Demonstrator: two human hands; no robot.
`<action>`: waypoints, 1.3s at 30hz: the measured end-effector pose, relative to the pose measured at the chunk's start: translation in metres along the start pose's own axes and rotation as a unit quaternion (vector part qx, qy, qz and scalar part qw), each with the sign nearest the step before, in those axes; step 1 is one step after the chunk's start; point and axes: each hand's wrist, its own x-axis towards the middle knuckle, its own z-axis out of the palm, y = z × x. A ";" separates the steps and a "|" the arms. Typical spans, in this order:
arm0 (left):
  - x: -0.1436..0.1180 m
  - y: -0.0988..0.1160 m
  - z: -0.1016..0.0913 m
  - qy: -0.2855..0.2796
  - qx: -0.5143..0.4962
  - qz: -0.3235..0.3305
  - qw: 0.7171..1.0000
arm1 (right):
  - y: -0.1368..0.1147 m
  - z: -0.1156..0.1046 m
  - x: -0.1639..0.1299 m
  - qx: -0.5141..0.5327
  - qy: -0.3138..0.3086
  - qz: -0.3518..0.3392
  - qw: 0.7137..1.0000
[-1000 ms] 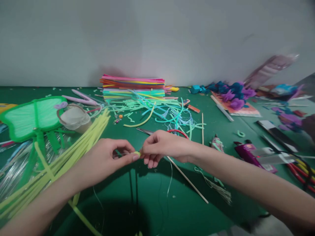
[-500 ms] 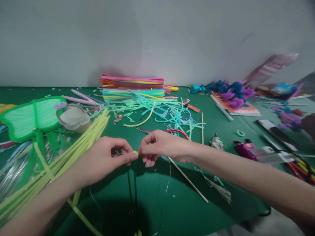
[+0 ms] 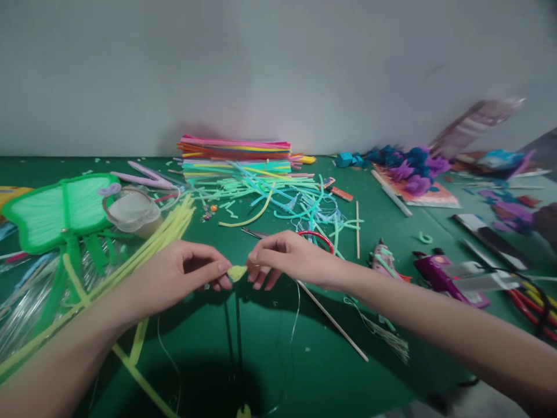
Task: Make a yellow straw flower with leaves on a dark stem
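Observation:
Between my two hands, above the green table, is a small fuzzy yellow piece (image 3: 237,273), apparently of pipe cleaner. My left hand (image 3: 185,276) pinches its left end between thumb and fingers. At its right tip, my right hand (image 3: 291,258) has thumb and forefinger pressed together; what they grip is too thin or hidden to make out. A thin clear thread (image 3: 297,316) hangs below my right hand. Another small yellow piece (image 3: 243,411) shows at the bottom edge. Red-handled scissors (image 3: 319,235) lie partly behind my right hand.
Yellow pipe cleaners (image 3: 172,223) lie by my left arm, near a green fuzzy butterfly-like shape (image 3: 65,212). Coloured pipe cleaners (image 3: 235,152) are stacked against the wall. A wooden stick (image 3: 337,325) lies below my right forearm. A purple glue gun (image 3: 439,273) is at right.
My hands have drawn slightly apart, the left shifting left. More of the yellow piece now shows between them, where it was mostly covered by fingertips.

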 end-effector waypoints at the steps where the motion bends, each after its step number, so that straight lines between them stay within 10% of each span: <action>1: 0.000 0.000 -0.001 0.000 0.003 -0.002 1.000 | 0.000 -0.001 0.000 0.004 -0.001 0.001 1.000; 21: -0.011 -0.001 0.022 0.083 0.309 0.145 0.936 | 0.005 0.007 0.005 -0.096 0.015 -0.050 0.994; 30: -0.004 -0.007 0.006 0.017 0.034 0.051 0.998 | 0.005 0.001 0.003 -0.011 -0.025 0.014 1.000; 39: -0.002 -0.014 0.008 0.039 -0.247 -0.022 0.968 | 0.010 0.007 0.013 -0.020 -0.020 -0.049 0.998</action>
